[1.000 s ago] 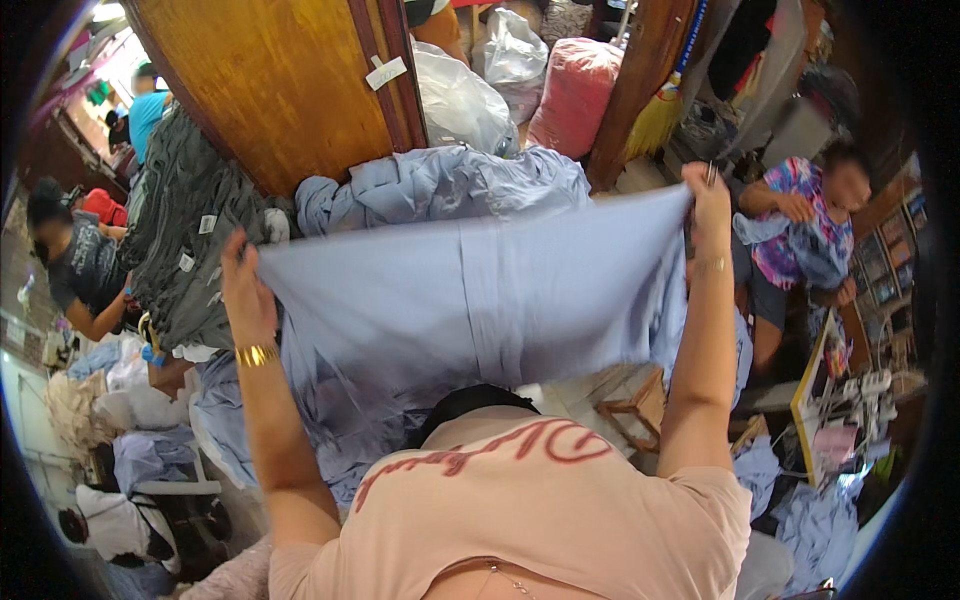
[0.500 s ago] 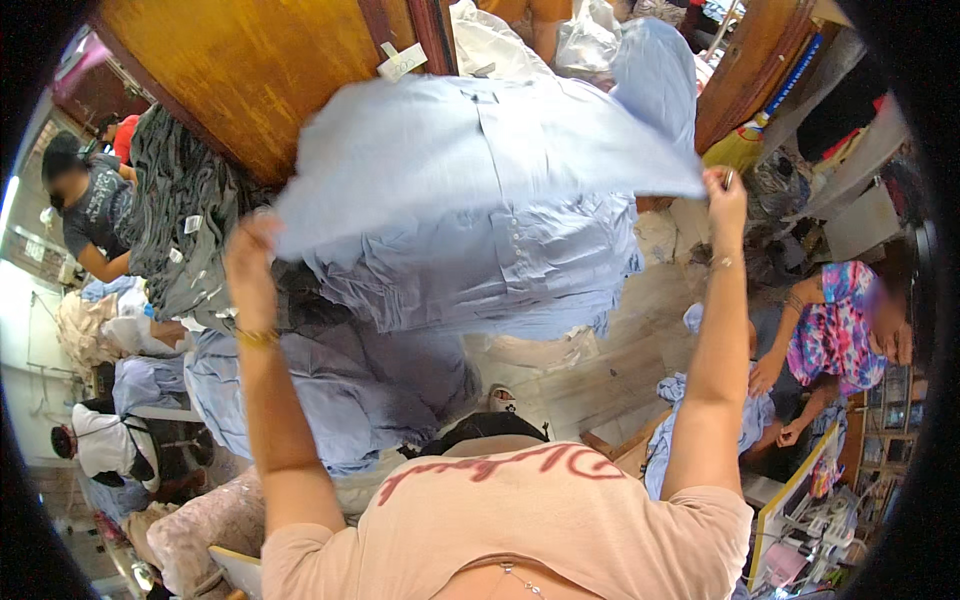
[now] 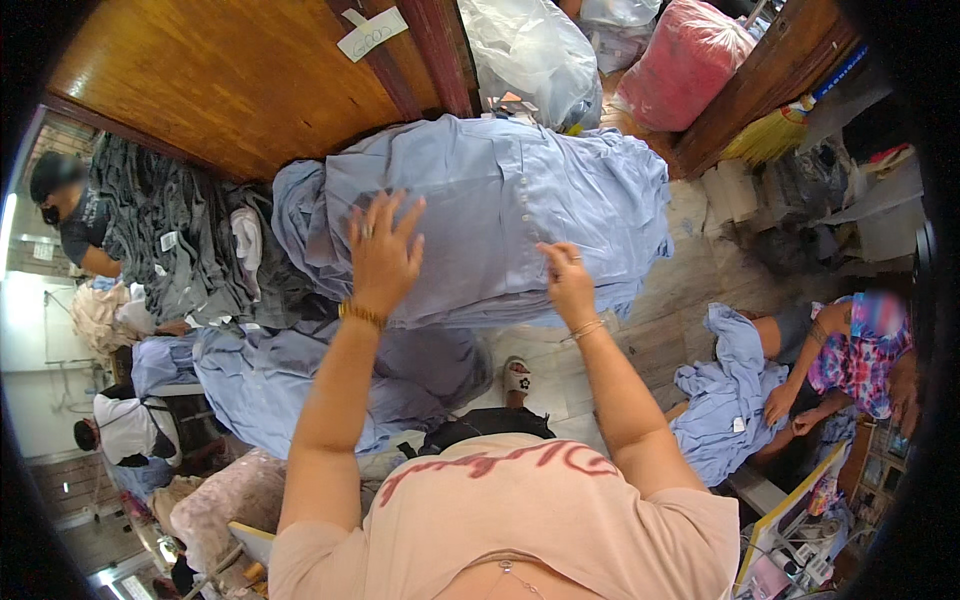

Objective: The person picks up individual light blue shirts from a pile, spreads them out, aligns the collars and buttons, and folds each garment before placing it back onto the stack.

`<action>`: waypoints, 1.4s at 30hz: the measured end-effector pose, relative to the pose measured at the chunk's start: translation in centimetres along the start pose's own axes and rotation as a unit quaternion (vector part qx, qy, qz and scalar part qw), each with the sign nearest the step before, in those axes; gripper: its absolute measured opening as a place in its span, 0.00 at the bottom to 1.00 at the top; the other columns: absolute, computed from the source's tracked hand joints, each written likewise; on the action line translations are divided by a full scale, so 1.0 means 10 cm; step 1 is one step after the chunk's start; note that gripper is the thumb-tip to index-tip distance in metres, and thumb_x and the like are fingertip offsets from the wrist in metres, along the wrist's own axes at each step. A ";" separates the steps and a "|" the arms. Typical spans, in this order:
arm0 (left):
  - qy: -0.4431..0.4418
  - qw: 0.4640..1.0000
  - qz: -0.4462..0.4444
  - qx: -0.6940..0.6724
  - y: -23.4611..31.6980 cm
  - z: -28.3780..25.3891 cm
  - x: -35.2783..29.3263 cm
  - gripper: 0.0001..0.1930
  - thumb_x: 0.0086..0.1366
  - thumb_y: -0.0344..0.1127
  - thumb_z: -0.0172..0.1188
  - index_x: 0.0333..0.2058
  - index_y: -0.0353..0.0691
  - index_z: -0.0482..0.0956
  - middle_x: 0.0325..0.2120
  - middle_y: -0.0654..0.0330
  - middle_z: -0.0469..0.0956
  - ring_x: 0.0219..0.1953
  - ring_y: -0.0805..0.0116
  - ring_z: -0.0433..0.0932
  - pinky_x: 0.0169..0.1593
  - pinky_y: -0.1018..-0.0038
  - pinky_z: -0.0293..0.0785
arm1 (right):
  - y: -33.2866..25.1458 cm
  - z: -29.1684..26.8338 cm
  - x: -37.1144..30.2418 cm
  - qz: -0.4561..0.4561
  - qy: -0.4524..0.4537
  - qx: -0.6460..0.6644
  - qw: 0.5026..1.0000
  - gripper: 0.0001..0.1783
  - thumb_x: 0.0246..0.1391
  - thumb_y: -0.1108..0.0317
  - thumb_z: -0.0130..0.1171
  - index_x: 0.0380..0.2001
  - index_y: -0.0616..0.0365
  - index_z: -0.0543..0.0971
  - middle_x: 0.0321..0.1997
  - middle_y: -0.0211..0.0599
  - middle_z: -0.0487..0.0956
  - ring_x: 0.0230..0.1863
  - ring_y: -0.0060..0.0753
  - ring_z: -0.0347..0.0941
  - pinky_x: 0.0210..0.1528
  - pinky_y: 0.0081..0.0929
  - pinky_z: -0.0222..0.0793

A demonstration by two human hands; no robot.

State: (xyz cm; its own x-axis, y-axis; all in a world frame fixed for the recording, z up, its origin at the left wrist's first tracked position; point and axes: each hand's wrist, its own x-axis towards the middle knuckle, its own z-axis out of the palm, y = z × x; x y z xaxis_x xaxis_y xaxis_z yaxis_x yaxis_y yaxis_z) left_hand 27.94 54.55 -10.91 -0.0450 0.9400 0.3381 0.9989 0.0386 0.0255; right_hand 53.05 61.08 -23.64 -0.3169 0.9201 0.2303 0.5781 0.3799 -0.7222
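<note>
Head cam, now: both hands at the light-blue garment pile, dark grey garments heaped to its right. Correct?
Wrong side: the head view shows the dark grey garments heaped to the left of the light-blue garment pile. The rest holds: left hand and right hand are both at the light-blue garment pile.

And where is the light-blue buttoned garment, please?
In the head view, the garment lies upper centre, beneath the left hand and right hand, right of dark grey clothes.

wooden panel (image 3: 250,80) | pale tiled floor (image 3: 650,310) | white wall (image 3: 35,340) at left
</note>
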 end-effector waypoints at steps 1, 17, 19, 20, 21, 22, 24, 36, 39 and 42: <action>0.000 0.997 -0.003 0.074 -0.12 0.10 0.12 0.20 0.54 0.39 0.52 0.47 0.46 0.68 0.50 0.54 0.62 0.54 0.59 0.58 0.57 0.64 0.51 | -0.05 0.08 -0.03 -0.004 -0.049 -0.018 0.999 0.11 0.43 0.75 0.49 0.32 0.51 0.74 0.34 0.36 0.71 0.32 0.42 0.70 0.29 0.35 0.66; -0.050 0.589 0.362 -0.721 -0.38 -2.84 -1.88 0.09 0.59 0.39 0.49 0.35 0.42 0.73 0.38 0.58 0.74 0.32 0.66 0.73 0.35 0.70 0.67 | -0.61 0.57 -1.27 -0.087 -0.310 0.009 0.947 0.07 0.44 0.80 0.44 0.26 0.62 0.73 0.27 0.42 0.73 0.30 0.40 0.69 0.33 0.29 0.64; 0.015 0.588 0.339 -0.734 -0.53 -3.20 -2.11 0.05 0.58 0.35 0.51 0.30 0.45 0.75 0.35 0.62 0.76 0.26 0.68 0.73 0.27 0.72 0.67 | -1.00 0.80 -1.37 -0.095 -0.343 0.021 0.934 0.07 0.46 0.80 0.43 0.26 0.62 0.72 0.27 0.42 0.73 0.31 0.40 0.69 0.34 0.28 0.64; 0.034 0.583 0.336 -0.739 -0.62 -3.29 -2.31 0.06 0.58 0.35 0.49 0.29 0.45 0.75 0.35 0.61 0.76 0.26 0.66 0.74 0.26 0.72 0.68 | -1.03 1.01 -1.45 -0.156 -0.346 -0.006 0.925 0.07 0.48 0.77 0.44 0.28 0.63 0.73 0.29 0.41 0.74 0.27 0.35 0.70 0.30 0.27 0.64; 0.057 0.579 0.330 -0.744 -0.72 -3.35 -2.51 0.07 0.58 0.34 0.48 0.29 0.45 0.76 0.35 0.61 0.76 0.25 0.64 0.74 0.26 0.71 0.68 | -1.20 1.13 -1.56 -0.123 -0.368 0.002 0.922 0.08 0.50 0.75 0.43 0.29 0.63 0.72 0.29 0.41 0.74 0.27 0.36 0.70 0.31 0.28 0.64; 0.067 0.575 0.328 -0.747 -0.82 -3.40 -2.74 0.09 0.59 0.34 0.45 0.30 0.43 0.75 0.35 0.59 0.75 0.28 0.60 0.75 0.29 0.70 0.70 | -1.39 1.28 -1.67 -0.087 -0.386 0.009 0.918 0.09 0.51 0.73 0.42 0.30 0.63 0.72 0.30 0.41 0.74 0.27 0.37 0.69 0.31 0.28 0.64; 0.159 0.584 0.310 -0.734 -0.98 -3.44 -3.15 0.09 0.60 0.33 0.44 0.30 0.44 0.75 0.35 0.61 0.75 0.27 0.61 0.75 0.29 0.71 0.69 | -1.75 1.55 -1.93 -0.010 -0.396 0.044 0.917 0.10 0.53 0.70 0.42 0.33 0.62 0.72 0.30 0.40 0.74 0.24 0.34 0.68 0.28 0.27 0.64; 0.404 0.660 -0.049 -0.631 -3.01 -3.17 -5.07 0.05 0.58 0.34 0.50 0.29 0.42 0.73 0.25 0.64 0.74 0.28 0.71 0.72 0.39 0.68 0.65 | -2.58 2.33 -3.04 0.450 -0.123 0.398 0.790 0.06 0.49 0.68 0.54 0.25 0.52 0.67 0.15 0.24 0.63 0.09 0.17 0.55 0.08 0.15 0.49; 0.307 0.686 -0.403 -0.523 -3.87 -2.20 -5.26 0.07 0.58 0.31 0.51 0.33 0.34 0.72 0.31 0.59 0.74 0.33 0.71 0.73 0.38 0.77 0.68 | -2.76 2.26 -3.00 0.433 -0.042 0.381 0.816 0.07 0.49 0.67 0.54 0.24 0.52 0.67 0.15 0.24 0.63 0.09 0.17 0.55 0.09 0.15 0.49; 0.121 0.808 -0.483 -0.317 -4.22 -1.11 -5.39 0.18 0.55 0.44 0.55 0.32 0.31 0.73 0.29 0.53 0.76 0.33 0.66 0.74 0.39 0.74 0.69 | -2.81 2.15 -2.89 0.491 -0.069 0.416 0.762 0.07 0.49 0.64 0.54 0.27 0.54 0.68 0.18 0.26 0.64 0.09 0.18 0.53 0.10 0.16 0.48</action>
State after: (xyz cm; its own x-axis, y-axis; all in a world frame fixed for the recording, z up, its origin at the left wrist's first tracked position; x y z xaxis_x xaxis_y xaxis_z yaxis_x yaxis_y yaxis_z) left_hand -11.95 -1.53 -19.74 -0.8768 0.4786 0.0455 0.2949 0.4607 0.8371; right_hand 29.76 21.80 -24.05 -0.1485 0.6809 -0.7172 -0.0716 -0.7307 -0.6789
